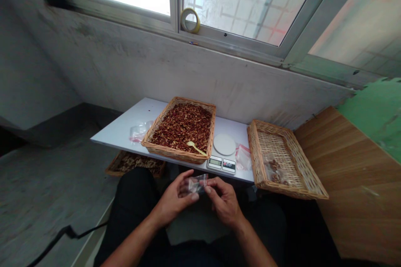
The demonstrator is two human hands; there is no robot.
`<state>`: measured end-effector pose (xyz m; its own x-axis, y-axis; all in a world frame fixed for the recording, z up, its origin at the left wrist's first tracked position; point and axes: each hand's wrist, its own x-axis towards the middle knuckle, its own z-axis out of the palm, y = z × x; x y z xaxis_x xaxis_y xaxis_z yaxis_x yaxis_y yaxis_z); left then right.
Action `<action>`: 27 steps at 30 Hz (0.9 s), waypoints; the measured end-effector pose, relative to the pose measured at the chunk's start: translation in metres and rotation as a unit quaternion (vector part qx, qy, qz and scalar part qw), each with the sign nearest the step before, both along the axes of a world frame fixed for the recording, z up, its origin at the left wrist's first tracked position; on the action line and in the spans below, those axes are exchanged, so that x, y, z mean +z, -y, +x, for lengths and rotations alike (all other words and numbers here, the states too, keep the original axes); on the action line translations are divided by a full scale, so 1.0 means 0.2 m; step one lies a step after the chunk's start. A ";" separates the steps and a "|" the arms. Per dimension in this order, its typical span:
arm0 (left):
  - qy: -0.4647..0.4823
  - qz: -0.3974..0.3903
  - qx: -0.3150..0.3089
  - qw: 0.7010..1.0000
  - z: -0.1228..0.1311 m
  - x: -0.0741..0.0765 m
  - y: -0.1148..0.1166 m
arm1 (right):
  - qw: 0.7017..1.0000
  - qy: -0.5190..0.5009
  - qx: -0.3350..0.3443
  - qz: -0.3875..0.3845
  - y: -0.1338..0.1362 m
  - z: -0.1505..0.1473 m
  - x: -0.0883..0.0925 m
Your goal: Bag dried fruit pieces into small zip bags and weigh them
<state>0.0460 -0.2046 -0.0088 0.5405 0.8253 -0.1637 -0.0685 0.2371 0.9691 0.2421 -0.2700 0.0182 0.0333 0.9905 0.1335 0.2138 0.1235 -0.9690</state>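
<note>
My left hand (173, 195) and my right hand (224, 201) hold a small transparent plastic bag (196, 184) between them in front of my lap, with the fingers of both hands pinching it. Dark contents show through the bag, but I cannot tell what they are. Beyond my hands, a white table (119, 134) carries a wicker tray (163, 125) heaped with reddish-brown dried pieces. A yellow plastic spoon (196, 148) lies on the heap. A digital scale (221, 164) with a round white plate (224, 144) stands nearest my hands.
To my right, a wicker tray (260, 152) on a wooden surface (354, 175) holds small filled bags (272, 170). Loose plastic bags (140, 131) lie on the table, and a wicker tray (134, 163) sits below it. A black cable (62, 238) crosses the floor.
</note>
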 end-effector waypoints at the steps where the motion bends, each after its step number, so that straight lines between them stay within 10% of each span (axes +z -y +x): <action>1: 0.018 -0.048 0.016 0.999 0.00 -0.02 0.00 | 1.000 -0.011 -0.004 -0.005 0.00 0.00 -0.01; 12: -0.101 -0.009 0.085 0.991 -0.03 -0.05 -0.05 | 0.984 0.122 0.008 0.133 0.00 0.01 0.04; 21: -0.244 0.403 -0.007 0.882 -0.09 0.07 -0.09 | 0.977 0.164 0.024 0.134 -0.03 -0.04 0.05; 27: -0.228 0.316 -0.033 0.920 -0.01 0.10 -0.04 | 0.985 0.127 0.047 0.104 0.00 -0.09 0.08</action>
<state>0.0449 -0.1957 0.0106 0.5865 0.8016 0.1157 0.3739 -0.3948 0.8392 0.2233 -0.2693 0.0342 -0.1177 0.9381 0.3257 0.4238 0.3441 -0.8379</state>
